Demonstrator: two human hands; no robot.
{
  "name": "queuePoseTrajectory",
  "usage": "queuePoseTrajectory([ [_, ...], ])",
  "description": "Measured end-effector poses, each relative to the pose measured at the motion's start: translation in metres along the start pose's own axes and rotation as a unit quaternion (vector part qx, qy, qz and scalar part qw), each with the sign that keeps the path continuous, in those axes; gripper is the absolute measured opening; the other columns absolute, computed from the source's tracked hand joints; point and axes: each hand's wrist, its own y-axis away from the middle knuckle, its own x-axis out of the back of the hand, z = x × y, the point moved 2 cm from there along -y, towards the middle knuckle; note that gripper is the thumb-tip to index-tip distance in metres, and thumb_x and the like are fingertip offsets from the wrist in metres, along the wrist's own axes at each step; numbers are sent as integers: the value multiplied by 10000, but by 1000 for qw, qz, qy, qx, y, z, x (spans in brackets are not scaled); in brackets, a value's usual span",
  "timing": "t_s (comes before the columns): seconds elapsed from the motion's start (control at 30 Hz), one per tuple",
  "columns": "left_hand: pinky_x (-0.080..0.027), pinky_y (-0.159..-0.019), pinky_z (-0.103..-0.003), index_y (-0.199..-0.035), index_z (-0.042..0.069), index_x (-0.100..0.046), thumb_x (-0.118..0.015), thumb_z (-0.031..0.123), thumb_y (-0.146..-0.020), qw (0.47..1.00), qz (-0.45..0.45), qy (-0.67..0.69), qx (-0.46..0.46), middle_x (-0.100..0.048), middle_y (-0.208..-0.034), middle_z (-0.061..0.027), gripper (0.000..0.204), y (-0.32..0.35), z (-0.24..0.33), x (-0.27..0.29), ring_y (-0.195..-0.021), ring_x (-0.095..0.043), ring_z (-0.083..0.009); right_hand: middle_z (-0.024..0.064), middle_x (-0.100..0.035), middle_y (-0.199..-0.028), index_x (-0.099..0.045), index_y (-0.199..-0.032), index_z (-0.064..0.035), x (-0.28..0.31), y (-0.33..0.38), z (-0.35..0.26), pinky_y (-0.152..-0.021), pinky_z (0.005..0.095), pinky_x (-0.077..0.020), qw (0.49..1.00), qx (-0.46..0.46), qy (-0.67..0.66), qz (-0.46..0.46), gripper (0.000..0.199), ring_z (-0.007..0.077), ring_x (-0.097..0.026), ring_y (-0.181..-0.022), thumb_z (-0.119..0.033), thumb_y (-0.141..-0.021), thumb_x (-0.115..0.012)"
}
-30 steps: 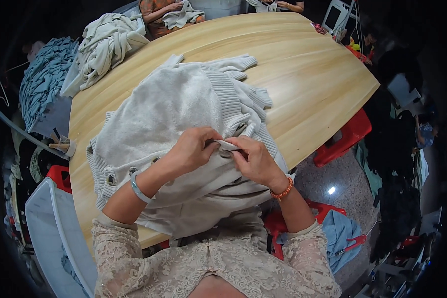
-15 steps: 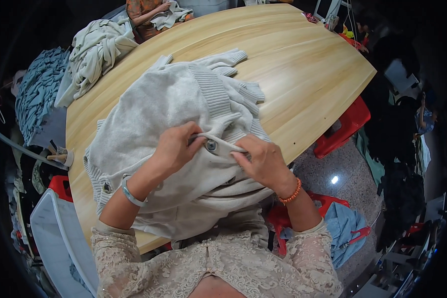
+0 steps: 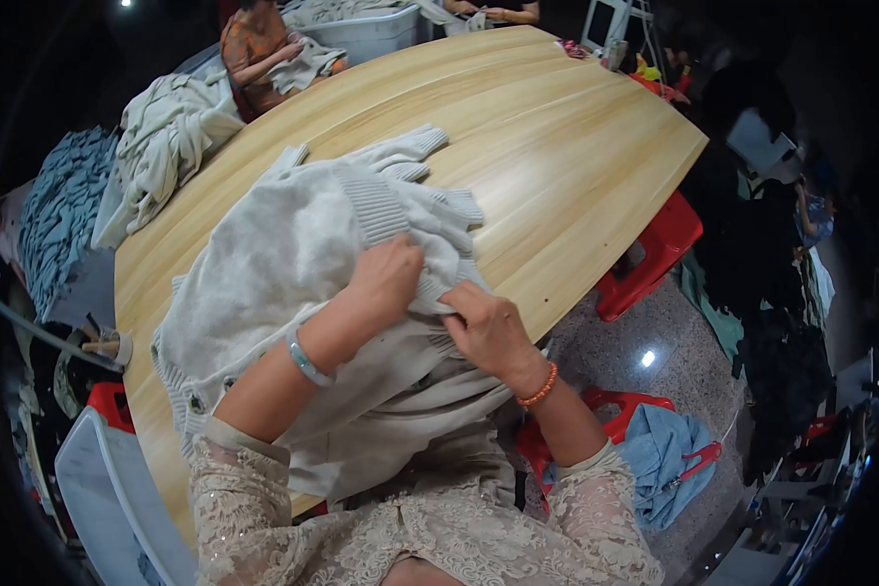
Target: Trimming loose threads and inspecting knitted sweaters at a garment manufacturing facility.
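The pale sweater lay across the desk's near edge, beneath the left hand (grip hidden) and fabric-pinching right hand.

Left fingers partly hidden; orange-clad co-worker cropped above.

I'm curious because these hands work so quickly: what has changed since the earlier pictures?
The left hand has moved rightward and away from the body, to the ribbed band of the pale garment, nearer the right hand; its fingertips are hidden. The dark button seen between them just before is out of sight. The right hand still pinches the garment, which stays on the table.
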Motion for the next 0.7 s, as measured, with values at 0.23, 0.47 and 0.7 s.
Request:
queuePoseTrajectory([
  [0.23, -506, -590, -251, -923, -19, -705, -718, 66, -842, 913, -88, 383, 108, -693, -752, -59, 118, -3, -2, 15, -661, -624, -101, 177, -578, -991, -574, -1013, -19, -3, 0, -6, -726, 450, -514, 999, -8, -40, 22, 240, 400, -614, -864, 13, -786, -644],
  [0.47, -468, -559, -209, -905, -9, -719, -741, 66, -859, 816, -90, 550, 155, -694, -779, -25, 91, 5, -2, 14, -656, -589, -61, 190, -603, -1007, -518, -1218, 13, 5, -2, -18, -762, 415, -535, 991, -2, -64, 115, 478, 384, -638, -914, 39, -775, -695],
  [0.7, -478, -578, -201, -901, -12, -730, -730, 58, -874, 782, -41, 607, 135, -691, -779, -21, 75, 13, 0, 7, -674, -595, -47, 200, -600, -1007, -477, -1324, 33, 1, 2, -17, -745, 409, -540, 996, 12, 14, 83, 581, 374, -639, -874, 1, -790, -703],
])
